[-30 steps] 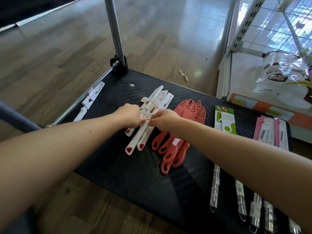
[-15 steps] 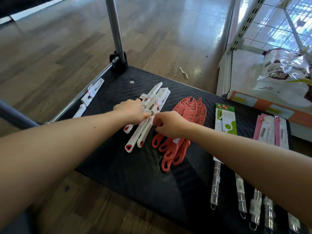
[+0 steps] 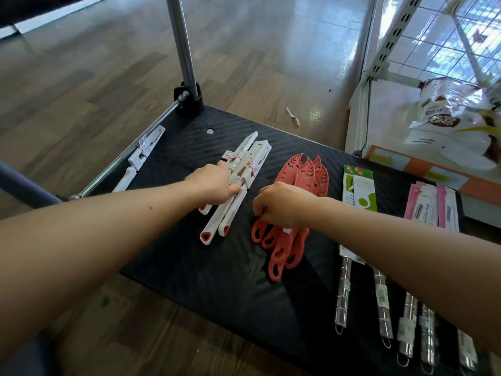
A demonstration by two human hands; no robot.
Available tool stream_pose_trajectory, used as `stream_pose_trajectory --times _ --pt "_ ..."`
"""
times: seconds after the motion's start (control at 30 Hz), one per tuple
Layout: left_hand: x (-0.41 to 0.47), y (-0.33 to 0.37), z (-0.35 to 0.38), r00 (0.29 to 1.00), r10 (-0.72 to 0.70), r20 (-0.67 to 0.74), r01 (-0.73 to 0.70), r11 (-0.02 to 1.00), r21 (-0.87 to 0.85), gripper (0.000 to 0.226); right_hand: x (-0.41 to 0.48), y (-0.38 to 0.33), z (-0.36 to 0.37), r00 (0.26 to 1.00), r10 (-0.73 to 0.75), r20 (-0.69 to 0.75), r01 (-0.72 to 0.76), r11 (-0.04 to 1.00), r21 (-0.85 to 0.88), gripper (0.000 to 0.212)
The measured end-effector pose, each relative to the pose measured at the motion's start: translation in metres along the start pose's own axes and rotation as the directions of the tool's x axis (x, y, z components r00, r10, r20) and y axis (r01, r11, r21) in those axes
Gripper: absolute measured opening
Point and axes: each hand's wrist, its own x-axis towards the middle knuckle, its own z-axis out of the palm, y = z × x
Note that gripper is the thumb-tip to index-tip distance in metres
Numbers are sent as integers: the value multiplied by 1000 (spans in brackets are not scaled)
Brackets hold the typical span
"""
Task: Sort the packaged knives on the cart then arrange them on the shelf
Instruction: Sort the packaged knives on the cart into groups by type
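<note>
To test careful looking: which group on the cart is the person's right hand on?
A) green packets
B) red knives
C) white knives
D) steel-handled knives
B: the right hand curls over the fanned red knives; the left hand holds the white knives.

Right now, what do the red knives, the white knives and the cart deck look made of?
The red knives: likely moulded plastic, matte, one even colour from perforated sheath to looped handle. The white knives: probably plastic too, smooth, slightly glossy, red inserts at handle ends. The cart deck: black, plastic or rubber by its fine ribbed pattern; I cannot tell which.
</note>
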Motion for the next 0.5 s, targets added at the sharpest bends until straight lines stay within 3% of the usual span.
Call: stream_pose_trajectory --times 0.17,0.33,0.5 --pt "-1 0 -2 1000 -20 10 19 999 31 61 1 1 -1 1000 -5 7 5 1000 -1 24" --pt "-1 -12 -5 996 4 -84 -2 1000 30 56 13 -2 -15 970 40 -240 -21 997 80 24" --pt "-9 -41 -13 971 25 -239 2 993 114 56 39 -16 -31 928 102 -357 -71 992 100 36"
